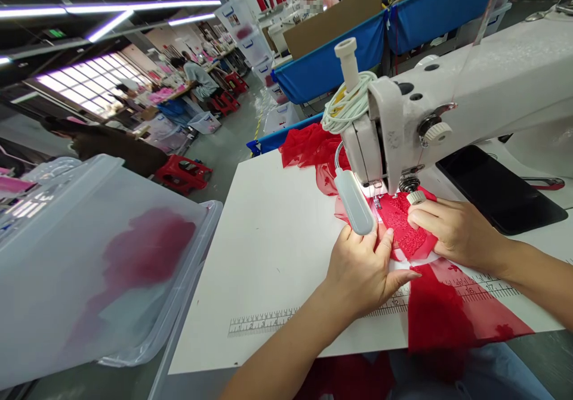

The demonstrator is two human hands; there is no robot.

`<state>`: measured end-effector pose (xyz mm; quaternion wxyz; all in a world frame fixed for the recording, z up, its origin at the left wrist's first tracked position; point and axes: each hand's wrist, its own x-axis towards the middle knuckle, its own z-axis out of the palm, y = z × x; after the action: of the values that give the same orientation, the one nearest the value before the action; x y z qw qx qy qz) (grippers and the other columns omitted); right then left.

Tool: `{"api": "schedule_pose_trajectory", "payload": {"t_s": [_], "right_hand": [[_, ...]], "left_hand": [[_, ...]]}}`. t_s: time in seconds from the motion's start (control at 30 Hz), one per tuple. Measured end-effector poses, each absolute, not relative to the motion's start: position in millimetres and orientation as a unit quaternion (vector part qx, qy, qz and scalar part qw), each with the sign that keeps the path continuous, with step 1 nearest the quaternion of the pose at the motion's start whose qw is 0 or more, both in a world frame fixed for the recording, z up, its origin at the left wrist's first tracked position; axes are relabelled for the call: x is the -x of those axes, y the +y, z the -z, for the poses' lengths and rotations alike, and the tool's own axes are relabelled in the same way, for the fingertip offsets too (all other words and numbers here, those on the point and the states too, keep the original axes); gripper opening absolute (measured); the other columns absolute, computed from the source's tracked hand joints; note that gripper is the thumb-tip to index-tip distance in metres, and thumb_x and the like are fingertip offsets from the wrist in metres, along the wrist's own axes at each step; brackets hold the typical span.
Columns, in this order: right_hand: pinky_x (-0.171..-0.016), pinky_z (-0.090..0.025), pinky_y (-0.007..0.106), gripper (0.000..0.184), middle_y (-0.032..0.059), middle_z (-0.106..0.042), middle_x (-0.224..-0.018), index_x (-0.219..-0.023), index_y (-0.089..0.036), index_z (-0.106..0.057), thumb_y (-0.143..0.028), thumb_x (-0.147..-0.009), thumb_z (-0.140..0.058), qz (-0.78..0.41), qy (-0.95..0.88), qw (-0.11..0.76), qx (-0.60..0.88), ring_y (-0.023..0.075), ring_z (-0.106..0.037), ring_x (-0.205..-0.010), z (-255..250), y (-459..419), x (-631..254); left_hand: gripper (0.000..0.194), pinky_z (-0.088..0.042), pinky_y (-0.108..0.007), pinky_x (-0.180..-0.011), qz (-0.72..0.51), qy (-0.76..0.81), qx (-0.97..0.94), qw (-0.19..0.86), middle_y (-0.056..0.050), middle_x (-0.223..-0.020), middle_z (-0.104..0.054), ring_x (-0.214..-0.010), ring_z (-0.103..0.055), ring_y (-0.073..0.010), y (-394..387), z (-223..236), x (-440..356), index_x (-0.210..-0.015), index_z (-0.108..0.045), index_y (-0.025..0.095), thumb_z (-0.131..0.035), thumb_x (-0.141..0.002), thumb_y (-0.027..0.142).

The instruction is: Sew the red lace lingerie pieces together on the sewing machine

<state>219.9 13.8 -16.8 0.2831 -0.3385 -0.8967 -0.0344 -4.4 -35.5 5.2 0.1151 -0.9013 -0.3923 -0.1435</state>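
Observation:
Red lace fabric (pixel 404 228) lies under the needle area of a white sewing machine (pixel 496 83), beside the lit presser foot (pixel 378 202). My left hand (pixel 360 268) rests on the near left part of the fabric, its fingers stretched out and its thumb pointing right. Some of its fingertips are hidden behind a grey work lamp (pixel 355 203). On the right, my right hand (pixel 463 233) is closed, with bent fingers gripping the fabric's edge near the machine's knob. A sheer red piece (pixel 447 310) drapes over the table's front edge.
The white table (pixel 259 239) carries a printed ruler scale (pixel 264 322). A black phone (pixel 501 188) lies right of the needle area. More red fabric (pixel 308 145) is bunched behind the machine head. A translucent plastic bin (pixel 147 209) stands at left. People sit working farther back.

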Motion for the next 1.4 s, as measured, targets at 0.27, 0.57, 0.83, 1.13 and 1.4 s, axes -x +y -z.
{"api": "schedule_pose_trajectory", "payload": {"t_s": [0.27, 0.57, 0.83, 1.13, 1.4], "right_hand": [[-0.056, -0.031, 0.028, 0.028, 0.0011, -0.055, -0.069, -0.073, -0.021, -0.052, 0.005, -0.068, -0.042, 0.061, -0.896, 0.286, 0.334, 0.0168, -0.045, -0.063, 13, 17, -217], [-0.060, -0.033, 0.029, 0.031, 0.0021, -0.056, -0.074, -0.076, -0.022, -0.052, 0.003, -0.063, -0.041, 0.037, -0.884, 0.295, 0.361, 0.0182, -0.046, -0.068, 26, 22, -217], [-0.061, -0.036, 0.029, 0.031, 0.0031, -0.056, -0.075, -0.072, -0.023, -0.050, 0.004, -0.059, -0.039, 0.022, -0.887, 0.283, 0.365, 0.0192, -0.048, -0.071, 18, 25, -216], [-0.068, -0.044, 0.030, 0.037, 0.0039, -0.057, -0.085, -0.084, -0.021, -0.054, 0.005, -0.061, -0.040, -0.006, -0.895, 0.283, 0.345, 0.0190, -0.051, -0.076, 18, 25, -220], [-0.073, -0.048, 0.037, 0.031, 0.0094, -0.063, -0.107, -0.110, -0.021, -0.059, -0.019, -0.080, -0.056, -0.044, -0.908, 0.218, 0.356, 0.0229, -0.057, -0.085, 4, 18, -222]], "left_hand": [[0.070, -0.048, -0.040, -0.076, 0.124, -0.398, 0.901, 0.120, -0.018, -0.118, -0.070, -0.093, -0.061, -0.0264, -31, -5, 5, -0.125, -0.066, 0.009, -0.026, -0.101, 0.061], [0.061, -0.049, -0.042, -0.082, 0.124, -0.415, 0.892, 0.132, -0.016, -0.105, -0.072, -0.095, -0.062, -0.0282, -25, -4, 6, -0.126, -0.066, 0.010, -0.037, -0.100, 0.058], [0.067, -0.049, -0.050, -0.087, 0.121, -0.434, 0.884, 0.123, -0.019, -0.108, -0.072, -0.103, -0.062, -0.0351, -22, 3, 8, -0.132, -0.063, 0.012, -0.039, -0.097, 0.064], [0.027, -0.044, -0.041, -0.077, 0.164, -0.425, 0.876, 0.158, -0.009, -0.087, -0.069, -0.089, -0.062, -0.0276, -22, -5, 2, -0.107, -0.070, 0.016, -0.057, -0.090, 0.031], [0.024, -0.044, -0.027, -0.058, 0.251, -0.402, 0.880, 0.038, -0.006, -0.098, -0.070, -0.079, -0.062, -0.0152, -10, 5, 1, -0.088, -0.061, 0.018, -0.042, -0.097, 0.007]]}}
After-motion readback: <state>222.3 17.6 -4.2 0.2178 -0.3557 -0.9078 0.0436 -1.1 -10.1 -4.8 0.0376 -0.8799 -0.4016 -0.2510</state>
